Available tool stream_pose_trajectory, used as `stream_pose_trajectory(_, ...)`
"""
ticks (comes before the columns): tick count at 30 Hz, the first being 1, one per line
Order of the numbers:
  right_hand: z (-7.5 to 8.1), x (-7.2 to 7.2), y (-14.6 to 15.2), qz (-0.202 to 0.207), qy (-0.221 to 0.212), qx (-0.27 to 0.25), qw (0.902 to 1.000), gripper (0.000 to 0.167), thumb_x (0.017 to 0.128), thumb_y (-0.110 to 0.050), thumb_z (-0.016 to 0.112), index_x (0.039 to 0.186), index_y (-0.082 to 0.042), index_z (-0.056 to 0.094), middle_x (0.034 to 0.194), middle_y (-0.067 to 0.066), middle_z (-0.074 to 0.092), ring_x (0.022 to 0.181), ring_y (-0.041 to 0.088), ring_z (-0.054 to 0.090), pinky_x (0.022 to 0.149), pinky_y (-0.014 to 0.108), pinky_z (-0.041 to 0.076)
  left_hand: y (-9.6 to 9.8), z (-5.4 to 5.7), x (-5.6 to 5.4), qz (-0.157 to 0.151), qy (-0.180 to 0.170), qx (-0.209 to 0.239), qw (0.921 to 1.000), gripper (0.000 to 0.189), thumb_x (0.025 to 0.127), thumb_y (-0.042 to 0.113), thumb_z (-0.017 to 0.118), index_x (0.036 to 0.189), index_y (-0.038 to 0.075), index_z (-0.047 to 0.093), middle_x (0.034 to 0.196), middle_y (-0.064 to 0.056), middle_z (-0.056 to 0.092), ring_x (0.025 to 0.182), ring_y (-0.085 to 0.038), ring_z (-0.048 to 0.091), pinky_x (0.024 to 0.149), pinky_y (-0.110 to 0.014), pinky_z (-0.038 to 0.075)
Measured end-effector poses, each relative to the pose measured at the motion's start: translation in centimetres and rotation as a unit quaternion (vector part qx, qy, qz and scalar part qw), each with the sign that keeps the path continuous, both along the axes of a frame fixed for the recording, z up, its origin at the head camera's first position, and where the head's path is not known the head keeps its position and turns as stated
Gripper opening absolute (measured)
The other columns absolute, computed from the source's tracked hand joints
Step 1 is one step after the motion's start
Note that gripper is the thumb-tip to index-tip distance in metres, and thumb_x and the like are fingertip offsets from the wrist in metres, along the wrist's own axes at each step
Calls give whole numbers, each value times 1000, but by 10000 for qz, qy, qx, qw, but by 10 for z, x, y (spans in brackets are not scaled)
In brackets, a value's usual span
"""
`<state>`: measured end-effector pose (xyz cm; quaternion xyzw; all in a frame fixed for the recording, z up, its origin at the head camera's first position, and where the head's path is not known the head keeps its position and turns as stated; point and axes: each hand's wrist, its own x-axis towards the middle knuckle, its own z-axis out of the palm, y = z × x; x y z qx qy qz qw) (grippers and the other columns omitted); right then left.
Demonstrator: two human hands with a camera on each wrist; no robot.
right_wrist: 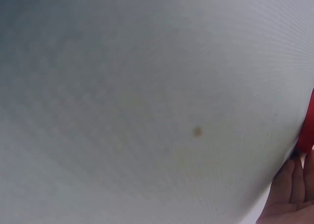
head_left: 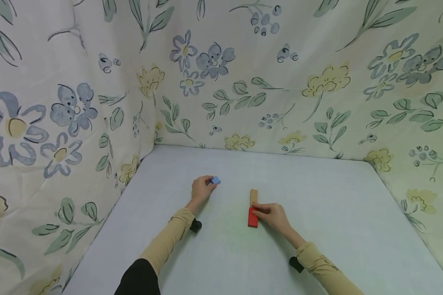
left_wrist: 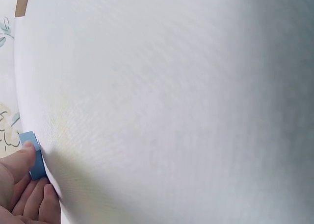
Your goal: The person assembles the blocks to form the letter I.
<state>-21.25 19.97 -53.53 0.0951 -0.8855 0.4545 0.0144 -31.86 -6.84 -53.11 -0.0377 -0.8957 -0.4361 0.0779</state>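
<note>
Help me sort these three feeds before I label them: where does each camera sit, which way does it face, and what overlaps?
Head: worn on the head, looking forward and down at the table; shows both arms, the left hand holding a blue block, the right hand on a red block beside a wooden block.
Left wrist: looks past the fingers across the tabletop.
Right wrist: looks along the tabletop; fingertips at the edge.
Shared: the blue block in head and left wrist; the red block in head and right wrist.
</note>
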Motion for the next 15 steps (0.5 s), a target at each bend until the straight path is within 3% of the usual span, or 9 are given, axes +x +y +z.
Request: stream_pose_trajectory(15, 0, 0, -1, -17, -10, -42, 10000, 30, 81, -19, 75, 110, -13, 73, 113, 5, 70, 109, 22, 65, 87, 22, 54, -5, 3, 5, -180, 0, 199, 9996, 32, 79, 3, 74, 110, -1, 69, 109, -17, 70, 101, -27, 68, 88, -37, 56)
